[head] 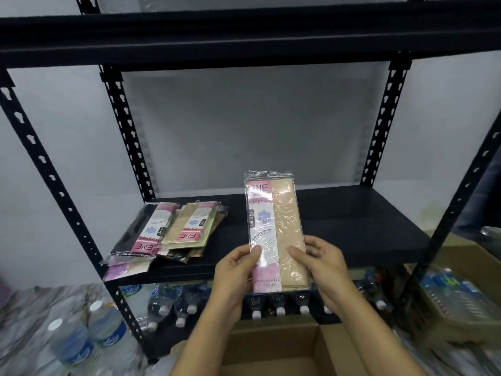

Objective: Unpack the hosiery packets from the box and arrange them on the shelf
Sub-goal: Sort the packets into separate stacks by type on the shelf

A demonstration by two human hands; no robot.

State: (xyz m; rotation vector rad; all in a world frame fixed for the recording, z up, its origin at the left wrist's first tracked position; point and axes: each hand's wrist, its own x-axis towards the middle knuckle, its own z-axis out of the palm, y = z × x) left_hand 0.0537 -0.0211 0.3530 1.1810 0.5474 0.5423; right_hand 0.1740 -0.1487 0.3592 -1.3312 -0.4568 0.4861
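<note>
Packet count in hand: one hosiery packet (276,234), clear-wrapped, pink-and-white label strip on its 9 o'clock half, beige fabric on its 3 o'clock half, held upright in front of the shelf (352,229). Both hands grip its lower part: left hand (235,270) at the packet's 8 o'clock edge, thumb across the front, fingers curled behind; right hand (322,264) at the 4 o'clock edge, thumb pressed on the beige side, fingers behind. Packet is off the shelf board, its bottom edge hanging below the board's front lip and above an open cardboard box (271,346) at 6 o'clock. Two piles of packets lie flat on the shelf at 9 o'clock of the held one, touching and partly overlapping: the outer pile topped by a black packet (141,229), the inner pile topped by a beige packet (189,226). More packets show beneath both, number per pile not countable. Under the shelf, a row of water bottles (280,302) lies with white caps toward the camera; blur prevents a firm count. Two more bottles (70,346) stand at 8 o'clock in the frame. A second carton (466,264) sits at 4 o'clock with bottles beside it.
</note>
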